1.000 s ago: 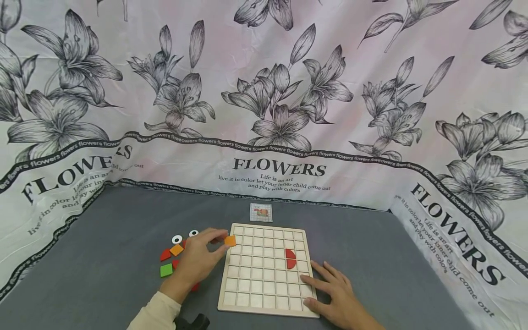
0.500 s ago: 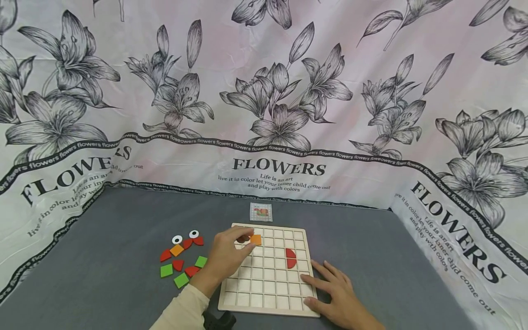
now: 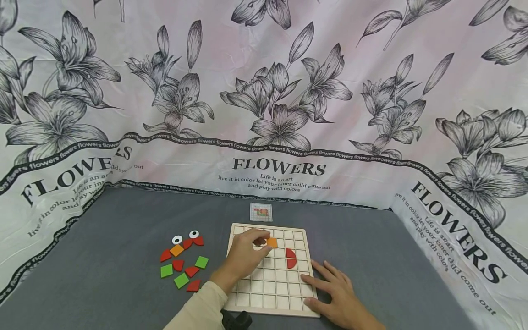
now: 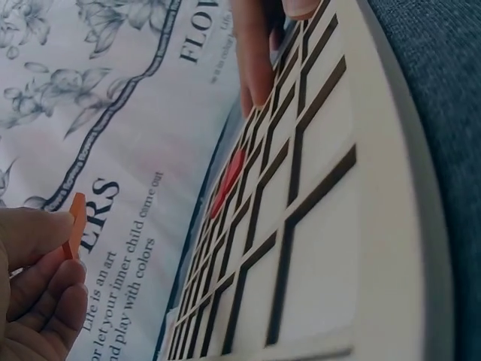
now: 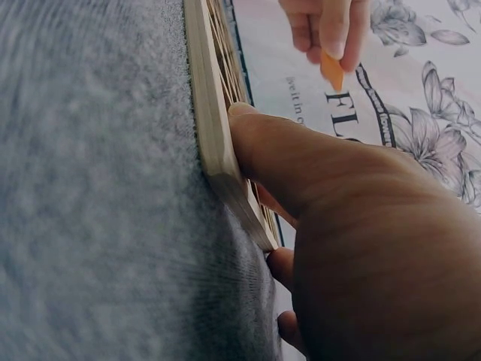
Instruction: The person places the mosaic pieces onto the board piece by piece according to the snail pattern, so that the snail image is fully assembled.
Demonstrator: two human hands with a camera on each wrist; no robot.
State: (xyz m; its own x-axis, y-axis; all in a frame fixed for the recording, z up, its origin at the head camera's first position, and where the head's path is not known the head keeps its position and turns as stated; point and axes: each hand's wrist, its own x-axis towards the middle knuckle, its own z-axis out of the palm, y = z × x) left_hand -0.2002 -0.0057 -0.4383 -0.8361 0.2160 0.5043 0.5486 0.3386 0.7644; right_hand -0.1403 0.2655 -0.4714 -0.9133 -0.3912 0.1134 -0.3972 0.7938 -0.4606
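Note:
My left hand (image 3: 241,256) pinches an orange square tile (image 3: 272,243) between thumb and fingers, over the upper middle of a wooden grid board (image 3: 272,312). The left wrist view shows the tile (image 4: 76,224) held on edge, raised above the grid. Two red quarter-round pieces (image 3: 291,254) lie in neighbouring cells at the board's right side, forming a half circle. My right hand (image 3: 338,293) rests at the board's lower right edge with fingers spread. In the right wrist view its thumb (image 5: 263,135) lies on the board's rim, other fingers alongside the outer edge.
Left of the board lie loose pieces: green squares (image 3: 167,270), red quarter-rounds (image 3: 194,285), an orange square (image 3: 177,250) and two white eye discs (image 3: 194,234). A small picture card (image 3: 261,212) lies behind the board. A flower-printed cloth (image 3: 280,178) bounds the grey table.
My left hand has carried the orange tile rightward from the board's left edge to over its upper middle, uncovering the loose pieces. The right hand stays in place.

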